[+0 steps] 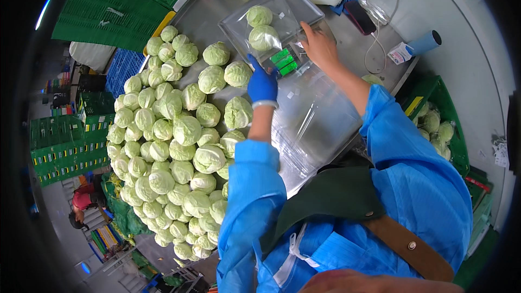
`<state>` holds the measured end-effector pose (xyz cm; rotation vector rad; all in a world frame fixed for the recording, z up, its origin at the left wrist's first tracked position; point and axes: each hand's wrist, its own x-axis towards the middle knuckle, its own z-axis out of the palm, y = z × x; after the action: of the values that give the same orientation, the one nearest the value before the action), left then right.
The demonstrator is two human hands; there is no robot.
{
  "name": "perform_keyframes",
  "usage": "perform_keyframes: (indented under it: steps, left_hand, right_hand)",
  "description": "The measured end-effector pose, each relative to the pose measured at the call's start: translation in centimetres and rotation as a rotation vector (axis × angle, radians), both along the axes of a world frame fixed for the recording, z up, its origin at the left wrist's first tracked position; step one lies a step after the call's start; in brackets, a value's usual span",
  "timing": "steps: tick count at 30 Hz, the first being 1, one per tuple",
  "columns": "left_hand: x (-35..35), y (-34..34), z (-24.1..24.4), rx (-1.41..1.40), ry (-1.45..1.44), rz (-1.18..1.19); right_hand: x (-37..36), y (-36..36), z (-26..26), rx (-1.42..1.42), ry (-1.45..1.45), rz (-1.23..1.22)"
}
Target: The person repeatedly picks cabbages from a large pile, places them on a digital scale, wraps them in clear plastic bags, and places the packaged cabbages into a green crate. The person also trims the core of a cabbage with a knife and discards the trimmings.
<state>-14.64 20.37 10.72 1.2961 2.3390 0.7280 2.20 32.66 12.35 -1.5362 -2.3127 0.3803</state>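
Two pale green cabbages, one [259,16] above the other [264,37], lie in a clear plastic bag [285,12] on the metal tray [311,8] of a weighing scale. Below the tray glows the scale's green digital display [284,62]. My left hand [262,83], in a blue glove, is at the display's left, its index finger stretched to the tray's lower edge. My bare right hand [319,47] is at the tray's right corner, index finger and thumb apart. Whether either fingertip touches the bag is unclear. A stack of clear plastic bags [313,110] lies between my forearms.
A large heap of cabbages [171,150] covers the left of the metal table [203,12]. A phone [360,17] with a cable and a blue cylinder [424,43] lie right. A green crate [456,146] holds bagged cabbages. Another person [85,201] is far left, near stacked crates [69,150].
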Motion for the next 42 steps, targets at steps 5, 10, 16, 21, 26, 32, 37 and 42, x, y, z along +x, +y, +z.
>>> perform_keyframes:
  steps: [5,10,16,21,26,32,37,42]
  left_hand:
    - [-9.6,0.0,2.0,0.617,-0.036,-0.059]
    - [-7.1,-4.2,17.1,0.563,-0.778,-0.030]
    - [-5.5,-13.1,15.8,0.358,-1.048,-0.051]
    - [1.4,-24.4,14.8,0.389,-0.918,0.008]
    - [9.4,-36.0,4.3,0.326,-0.595,0.012]
    - [19.1,-45.1,-5.4,0.194,-0.029,-0.135]
    - [23.3,-48.4,-5.8,-0.240,-0.239,0.185]
    - [23.3,-50.4,-12.1,0.199,-0.997,0.463]
  right_hand:
    - [-2.3,2.3,5.8,0.100,0.354,0.231]
    - [1.9,0.3,14.2,-0.413,0.823,0.428]
    - [4.8,-9.2,14.6,-0.757,0.699,0.340]
    - [9.9,-17.8,11.4,-0.835,0.665,0.321]
    - [17.4,-28.3,3.2,-0.575,0.392,0.325]
    - [26.5,-35.9,-7.5,-0.386,0.094,0.349]
    - [28.0,-37.2,-7.3,-0.193,-0.072,0.508]
    - [22.6,-39.2,0.3,0.050,0.135,0.887]
